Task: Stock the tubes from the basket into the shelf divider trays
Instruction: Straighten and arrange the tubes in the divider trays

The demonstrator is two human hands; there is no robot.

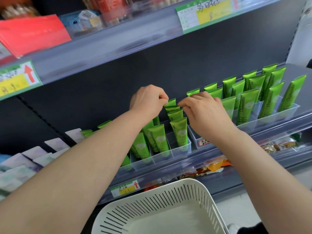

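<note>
Hands: left hand [148, 98] and right hand [205, 110] each pinch a top corner of one green tube [170, 102].
Tube: upright between the hands, rearmost in a clear tray [181, 151].
Basket: white slotted basket [168, 196] below both forearms.

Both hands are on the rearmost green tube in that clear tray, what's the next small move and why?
Probably ease the green tube straight down behind the three tubes in front of it, then let go. The left hand and right hand each pinch a corner of its top edge, so it looks not yet seated in the clear tray.
</note>
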